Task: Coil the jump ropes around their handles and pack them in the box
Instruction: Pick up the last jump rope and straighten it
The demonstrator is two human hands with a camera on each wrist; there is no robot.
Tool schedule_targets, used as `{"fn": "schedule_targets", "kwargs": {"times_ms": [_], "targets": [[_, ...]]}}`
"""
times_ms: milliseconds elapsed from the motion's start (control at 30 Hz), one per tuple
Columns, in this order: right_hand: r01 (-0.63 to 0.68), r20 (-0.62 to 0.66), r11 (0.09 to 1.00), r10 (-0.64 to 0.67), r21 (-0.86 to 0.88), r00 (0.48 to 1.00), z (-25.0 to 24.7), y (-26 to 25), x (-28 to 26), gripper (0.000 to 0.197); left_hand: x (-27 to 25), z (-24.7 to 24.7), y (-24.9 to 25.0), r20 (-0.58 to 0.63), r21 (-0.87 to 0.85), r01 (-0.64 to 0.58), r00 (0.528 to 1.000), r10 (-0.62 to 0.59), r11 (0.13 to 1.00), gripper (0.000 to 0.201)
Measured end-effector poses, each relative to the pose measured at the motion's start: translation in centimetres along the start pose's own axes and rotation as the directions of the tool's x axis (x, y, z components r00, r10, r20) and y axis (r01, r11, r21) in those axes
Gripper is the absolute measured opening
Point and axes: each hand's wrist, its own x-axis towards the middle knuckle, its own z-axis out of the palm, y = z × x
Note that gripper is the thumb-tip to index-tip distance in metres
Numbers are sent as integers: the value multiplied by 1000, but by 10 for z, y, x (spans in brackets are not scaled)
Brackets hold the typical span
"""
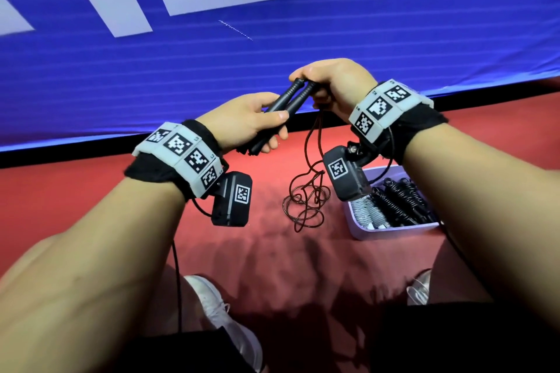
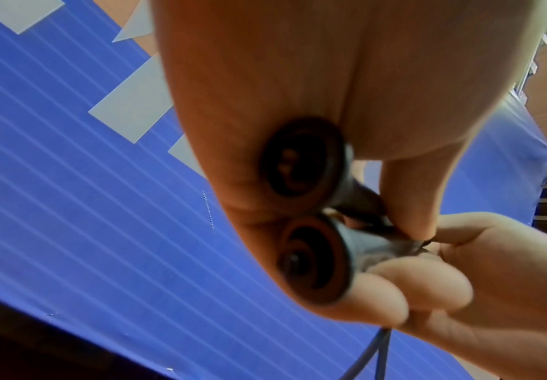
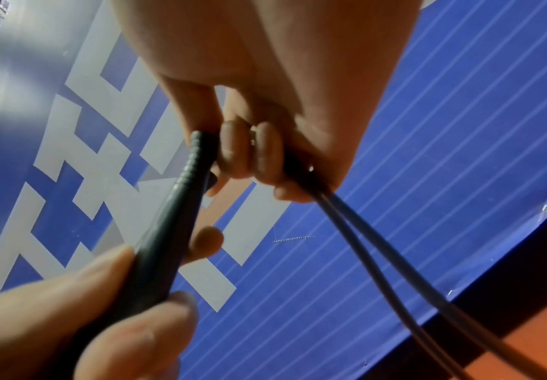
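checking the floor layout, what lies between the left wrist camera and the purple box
In the head view, the rope's loose tangle lies on red floor between left wrist camera and purple box.

Bright, even light from above; soft shadows on the red floor (image 1: 272, 251). Sharp in the head view, bowed at the edges. Blurred, soft close-ups from both wrists.

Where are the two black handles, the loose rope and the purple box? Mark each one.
black handles (image 1: 290, 99), head view: ribbed shafts between both hands.
loose rope (image 1: 306, 197), head view: tangle lying on the red floor.
purple box (image 1: 394, 231), head view: near wall.
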Motion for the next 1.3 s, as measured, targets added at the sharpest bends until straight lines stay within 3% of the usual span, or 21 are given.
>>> {"fn": "schedule_targets", "kwargs": {"times_ms": [67,200,300,400,633,967,1200,1300], "targets": [[-3,-57,999,1,-39,998,-1,0,1,11,-1,1,0,6,7,6,1000,-6,1000,11],[84,-60,906,-119,-415,991,-6,3,-3,19,1,2,-3,19,101,42,999,-44,994,11],[-8,-23,842,-5,-540,1000,-11,4,-2,26,3,2,-6,22,157,56,998,-60,986,15],[48,-39,876,-75,-480,996,-12,6,0,24,1,2,-5,15,135,30,999,-32,990,13],[147,-222,956,-205,-254,953,-7,3,0,33,2,2,0,-46,-1,-45,998,45,999,24],[141,-318,938,-246,-318,916,-13,6,1,40,2,3,-8,-54,62,43,998,-40,997,21],[145,-285,945,-232,-295,930,-12,6,1,35,-4,9,-3,-55,65,1,998,3,998,37],[166,-247,957,-226,-239,942,-12,5,0,32,-4,12,-3,-86,102,-31,995,40,994,33]]}}
